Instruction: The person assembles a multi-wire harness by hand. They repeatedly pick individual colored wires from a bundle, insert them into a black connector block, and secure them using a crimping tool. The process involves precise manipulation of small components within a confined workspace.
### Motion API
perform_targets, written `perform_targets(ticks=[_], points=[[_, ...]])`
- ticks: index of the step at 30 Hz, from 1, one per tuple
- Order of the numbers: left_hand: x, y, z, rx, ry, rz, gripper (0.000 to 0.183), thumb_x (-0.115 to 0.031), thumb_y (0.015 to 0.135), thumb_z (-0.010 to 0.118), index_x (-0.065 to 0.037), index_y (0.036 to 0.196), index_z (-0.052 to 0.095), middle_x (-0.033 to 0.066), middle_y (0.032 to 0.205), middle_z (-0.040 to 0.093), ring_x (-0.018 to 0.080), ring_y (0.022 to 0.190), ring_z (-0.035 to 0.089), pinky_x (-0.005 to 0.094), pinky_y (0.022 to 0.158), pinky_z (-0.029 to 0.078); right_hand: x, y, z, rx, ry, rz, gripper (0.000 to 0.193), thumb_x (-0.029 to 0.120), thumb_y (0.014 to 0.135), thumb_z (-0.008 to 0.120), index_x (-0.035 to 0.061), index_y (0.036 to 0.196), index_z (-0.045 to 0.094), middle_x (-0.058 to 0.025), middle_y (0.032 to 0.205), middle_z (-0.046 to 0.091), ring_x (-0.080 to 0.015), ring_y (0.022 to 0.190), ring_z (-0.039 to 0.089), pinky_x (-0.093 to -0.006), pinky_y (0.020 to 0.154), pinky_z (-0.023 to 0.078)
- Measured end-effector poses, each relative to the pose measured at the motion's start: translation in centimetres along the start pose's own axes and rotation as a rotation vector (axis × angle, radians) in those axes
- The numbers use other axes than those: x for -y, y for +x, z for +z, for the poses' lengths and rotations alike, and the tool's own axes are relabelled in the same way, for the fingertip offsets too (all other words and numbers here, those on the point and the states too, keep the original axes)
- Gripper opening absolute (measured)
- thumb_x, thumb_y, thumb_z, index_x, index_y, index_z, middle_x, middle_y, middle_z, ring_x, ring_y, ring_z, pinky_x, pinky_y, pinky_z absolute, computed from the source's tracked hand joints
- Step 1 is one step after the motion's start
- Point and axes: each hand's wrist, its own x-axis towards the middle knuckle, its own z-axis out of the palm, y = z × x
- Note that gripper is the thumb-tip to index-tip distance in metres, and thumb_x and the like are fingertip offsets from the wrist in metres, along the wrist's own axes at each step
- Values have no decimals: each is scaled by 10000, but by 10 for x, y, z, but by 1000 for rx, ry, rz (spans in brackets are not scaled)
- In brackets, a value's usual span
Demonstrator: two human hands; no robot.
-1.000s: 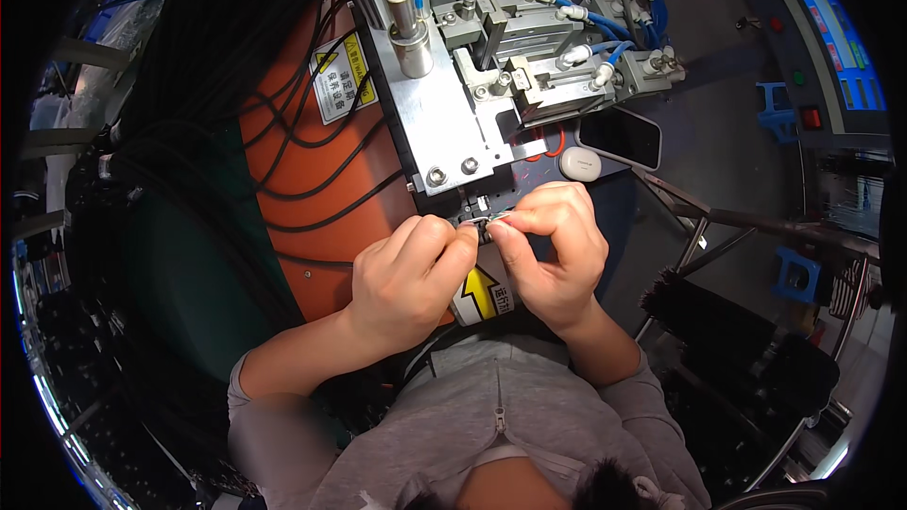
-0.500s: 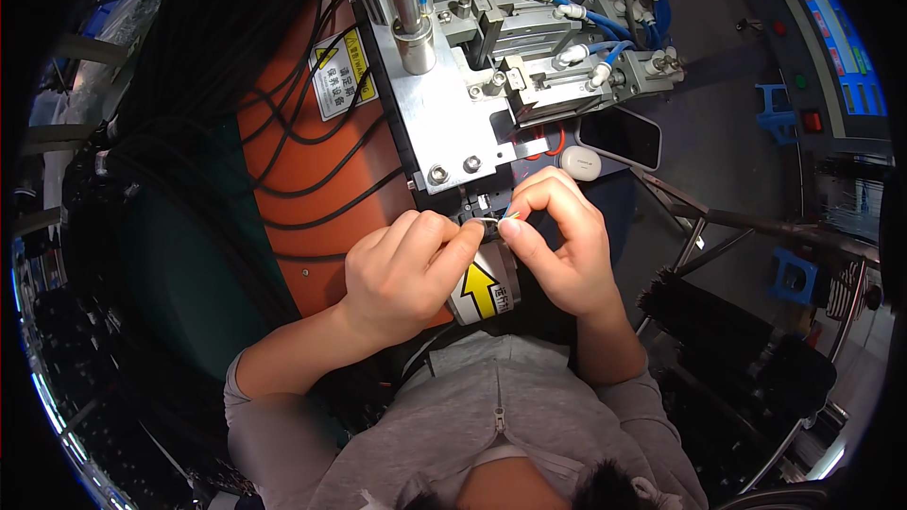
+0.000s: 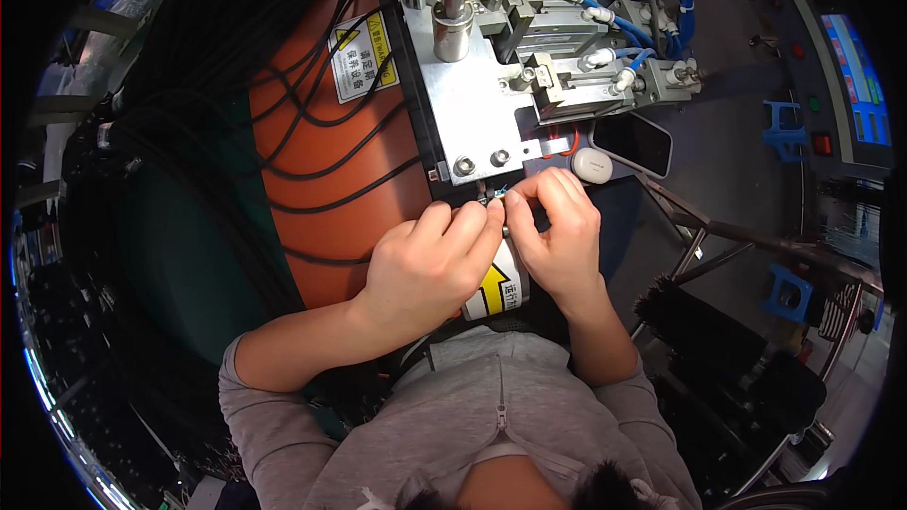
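Note:
My left hand [image 3: 430, 250] is closed, its thumb and forefinger pinching a thin cable mostly hidden by the fingers. Short, fine wires [image 3: 502, 192] in light blue and white show at the fingertips. Beside it my right hand [image 3: 564, 238] is also closed, with thumb and forefinger together at these wires. Both sets of fingertips almost meet, right at a small dark fixture [image 3: 485, 195] under the front edge of a metal machine plate [image 3: 472, 123]. How the wires sit against the fixture is too small to tell.
Pneumatic cylinders [image 3: 576, 85] with blue hoses stand behind the plate. A phone [image 3: 633, 144] and a round white case [image 3: 592, 165] lie to the right. Black cables [image 3: 331, 194] drape across an orange surface [image 3: 312, 151] on the left. A screen [image 3: 855, 76] stands far right.
Both hands have moved forward to the fixture, carrying the cable. The wires, fanned between the fingers before, are now mostly covered. The machine appears shifted right in the picture.

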Motion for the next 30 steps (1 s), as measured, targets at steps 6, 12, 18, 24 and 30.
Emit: perform_targets(ticks=[6,12,18,24,30], points=[[-3,1,1,2,7,-22,273,-57,748,643,-76,1017,691,-5,672,395,99,575,451,233,441,356,-8,-1,6,-60,96,-34,57,0,736,634,14,735,579,-100,691,555,-256,640,527,-335,601,431],[4,4,6,-55,-73,7,245,-90,719,646,-51,959,674,2,700,455,103,589,493,239,454,381,-24,-11,13,54,585,453,43,6,801,582,-24,772,570,-46,708,563,-116,659,518,-259,608,414],[7,1,7,-83,-69,-10,244,-117,703,654,-81,943,685,-3,724,510,122,586,519,249,482,396,-14,-4,7,62,356,245,91,54,818,649,-31,839,621,-103,776,635,-173,722,618,-267,664,466],[8,1,6,-93,-90,-65,226,-127,717,651,-104,939,691,-26,781,572,118,601,546,261,519,402,-11,-2,6,-126,104,-86,87,29,772,689,-12,801,617,-105,789,642,-216,731,616,-298,679,481],[7,-16,-5,-29,-1,-81,215,-95,714,651,-55,923,683,-3,753,534,115,596,550,246,507,392,-22,-5,5,-58,301,255,97,38,795,676,-1,843,601,-72,800,613,-157,754,585,-274,720,464]])
